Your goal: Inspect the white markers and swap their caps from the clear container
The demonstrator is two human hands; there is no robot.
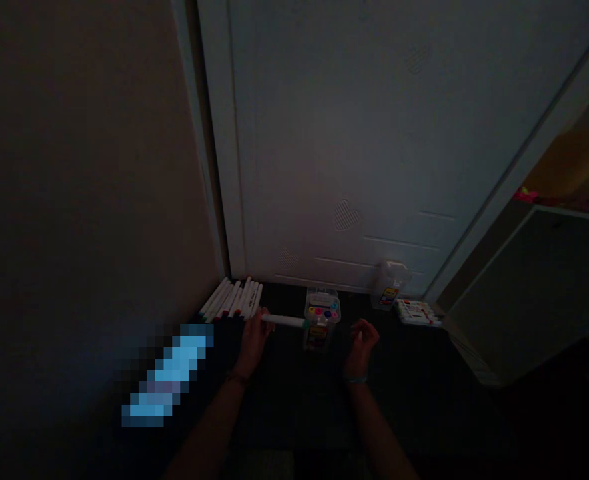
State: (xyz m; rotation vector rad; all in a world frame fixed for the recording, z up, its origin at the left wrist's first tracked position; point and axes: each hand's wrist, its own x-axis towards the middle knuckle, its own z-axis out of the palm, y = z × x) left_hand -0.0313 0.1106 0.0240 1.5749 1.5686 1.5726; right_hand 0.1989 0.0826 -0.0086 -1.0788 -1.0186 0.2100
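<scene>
My left hand is closed around one end of a white marker. The marker lies level and points right; its green tip end overlaps the front of a clear plastic case from my viewpoint, and I cannot tell whether they touch. Inside that case several markers stand upright, with yellow, pink and blue ends showing. My right hand hovers to the right of the case, fingers loosely bent and apart, holding nothing visible. Behind my left hand, several white markers lie side by side in a row.
Another clear case stands at the back right, against a pale panel with heart patterns. Beside it lies a flat pile of markers. A bright pixelated shape is at left on the dark table. The scene is dim.
</scene>
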